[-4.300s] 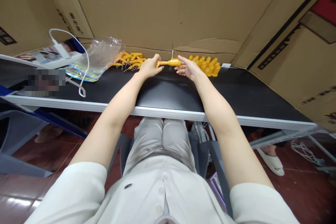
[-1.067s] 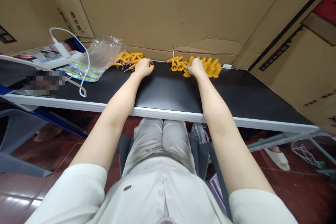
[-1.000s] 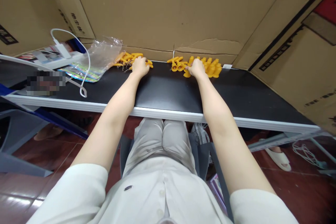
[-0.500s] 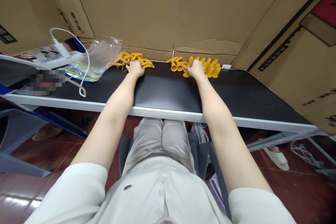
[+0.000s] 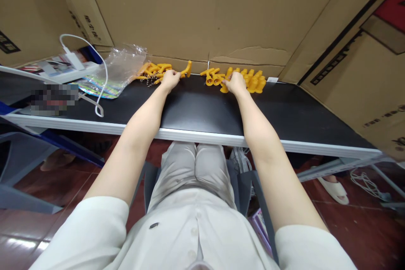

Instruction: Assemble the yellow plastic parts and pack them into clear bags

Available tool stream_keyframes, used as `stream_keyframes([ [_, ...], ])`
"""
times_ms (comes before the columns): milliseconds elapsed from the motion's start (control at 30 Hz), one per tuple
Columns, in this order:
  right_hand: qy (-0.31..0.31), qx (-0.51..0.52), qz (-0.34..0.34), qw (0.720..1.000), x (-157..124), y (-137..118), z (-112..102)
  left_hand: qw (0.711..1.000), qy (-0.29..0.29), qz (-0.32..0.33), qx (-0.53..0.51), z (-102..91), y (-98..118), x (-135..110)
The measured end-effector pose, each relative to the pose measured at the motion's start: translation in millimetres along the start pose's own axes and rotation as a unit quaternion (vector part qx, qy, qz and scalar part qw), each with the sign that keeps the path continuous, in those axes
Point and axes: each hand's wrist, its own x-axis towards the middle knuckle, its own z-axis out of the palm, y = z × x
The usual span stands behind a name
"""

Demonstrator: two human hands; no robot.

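My left hand (image 5: 171, 80) is closed on a yellow plastic piece (image 5: 187, 69), long with a crosswise end that points up and to the right. Beside that hand lies a pile of similar yellow pieces (image 5: 154, 68), with thin metal spirals (image 5: 148, 79) among them. Farther right, my right hand (image 5: 236, 82) has its fingers curled around a yellow flared piece (image 5: 224, 88), partly hidden by the hand. Upright yellow flared pieces (image 5: 257, 83) stand in rows to its right. Several more, lying down with round open ends (image 5: 209, 80), are to its left.
Tall cardboard (image 5: 190, 8) walls the back of the black table (image 5: 202, 109). At the left are a clear plastic bag (image 5: 125, 61), a white cable (image 5: 106, 71) with a plug, and a blurred-out object (image 5: 53, 99). A slippered foot (image 5: 333, 190) shows under the table at right.
My left hand has moved slightly right and up off the pile, bringing a yellow piece that now tilts upward. My right hand has stayed in place.
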Motion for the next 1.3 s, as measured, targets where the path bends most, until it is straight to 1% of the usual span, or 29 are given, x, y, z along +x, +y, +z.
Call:
stream_keyframes([
  [33, -0.001, -0.001, 0.001, 1.0, -1.0, -0.6, -0.8, 0.999, 0.039, -0.02, -0.029, 4.1, 4.0, -0.1],
  [67, -0.002, -0.001, 0.002, 1.0, -2.1, -1.2, -1.6, 0.996, 0.06, -0.032, -0.061, 7.9, 9.0, -1.0],
  [133, -0.003, -0.002, 0.002, 1.0, -3.5, -1.8, -2.6, 0.992, 0.037, -0.058, -0.105, 12.8, 20.8, -5.2],
  [200, 0.001, -0.002, 0.001, 1.0, -3.3, -1.0, -2.1, 0.988, 0.017, -0.074, -0.133, 13.6, 33.1, -11.9],
  [300, 0.009, 0.002, -0.005, 1.0, -0.7, 1.9, 0.4, 0.985, 0.012, -0.064, -0.162, 9.5, 48.1, -23.0],
  [367, 0.012, 0.004, -0.009, 1.0, 1.2, 3.6, 2.0, 0.985, 0.015, -0.051, -0.163, 6.3, 53.9, -28.3],
  [433, 0.014, 0.004, -0.012, 1.0, 2.5, 4.5, 2.9, 0.986, 0.019, -0.045, -0.159, 4.6, 55.4, -30.2],
  [533, 0.015, 0.002, -0.007, 1.0, 3.5, 5.0, 3.7, 0.985, 0.026, -0.049, -0.164, 5.3, 51.0, -27.4],
  [700, 0.014, 0.007, -0.008, 1.0, 4.3, 6.0, 5.7, 0.986, 0.005, -0.055, -0.154, 10.3, 41.9, -25.2],
  [767, 0.0, 0.0, -0.006, 1.0, 3.6, 6.2, 6.1, 0.986, -0.003, -0.063, -0.155, 13.3, 42.9, -29.1],
  [900, -0.049, -0.009, -0.003, 0.999, 1.1, 6.2, 7.7, 0.983, -0.035, -0.072, -0.163, 19.3, 49.7, -39.4],
  [967, -0.051, -0.013, -0.01, 0.999, 0.0, 5.3, 9.3, 0.983, -0.052, -0.07, -0.163, 20.9, 52.6, -42.7],
  [1100, -0.034, -0.025, -0.038, 0.998, -3.5, -1.1, 11.4, 0.982, -0.067, -0.064, -0.163, 20.7, 55.1, -45.5],
  [1300, -0.023, -0.033, -0.141, 0.989, -12.4, -15.1, 7.3, 0.978, -0.097, -0.055, -0.177, 20.2, 56.1, -48.0],
])
